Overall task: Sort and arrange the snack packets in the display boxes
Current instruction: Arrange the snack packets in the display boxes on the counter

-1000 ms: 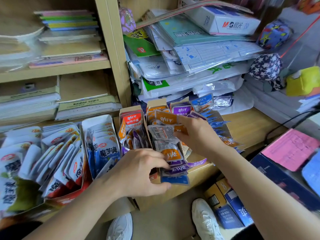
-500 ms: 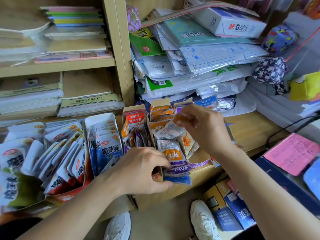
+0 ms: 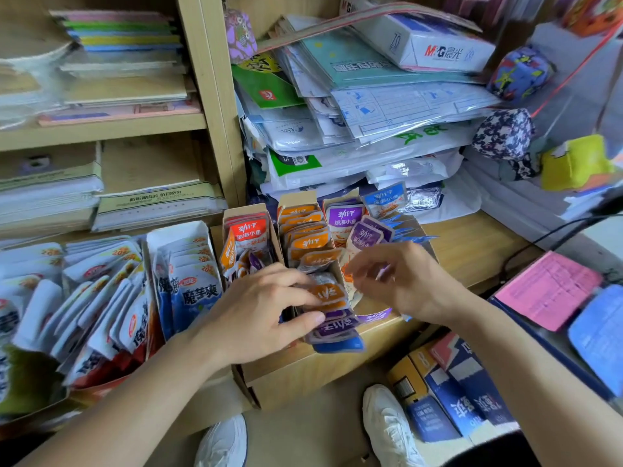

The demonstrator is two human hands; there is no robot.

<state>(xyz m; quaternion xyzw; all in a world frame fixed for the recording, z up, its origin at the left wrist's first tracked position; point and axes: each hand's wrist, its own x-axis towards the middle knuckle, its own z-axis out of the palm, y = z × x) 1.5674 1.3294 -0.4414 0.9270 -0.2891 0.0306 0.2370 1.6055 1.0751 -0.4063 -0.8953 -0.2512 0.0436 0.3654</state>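
The bench (image 3: pixel 472 244) carries display boxes (image 3: pixel 298 198), with orange packets (image 3: pixel 325 293) standing in the middle box and purple packets (image 3: pixel 347 217) in the next one over. Left hand (image 3: pixel 266 315) pinches the front orange packets between thumb and fingers; right hand (image 3: pixel 401 281) hangs over the purple ones, too blurry to tell if its curled fingers hold anything

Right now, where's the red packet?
Head view, centre-left: the red packet stands at the back of a narrow box, left of the orange packets and right of the blue-white packets.
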